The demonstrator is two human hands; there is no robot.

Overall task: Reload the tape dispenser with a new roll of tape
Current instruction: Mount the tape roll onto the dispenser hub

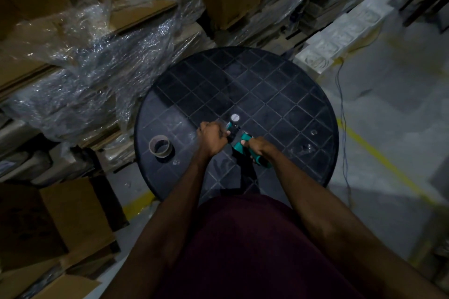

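Hands, left point(211, 138) and right point(258, 146), fingers clenched around teal plastic dispenser point(243, 144) above round gridded table point(279, 94).

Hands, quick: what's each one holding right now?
Left hand: closed on the front of the teal plastic tape dispenser.
Right hand: closed around its handle.

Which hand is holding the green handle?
The right hand grips the green handle of the tape dispenser. The left hand is instead closed on its dark front end.
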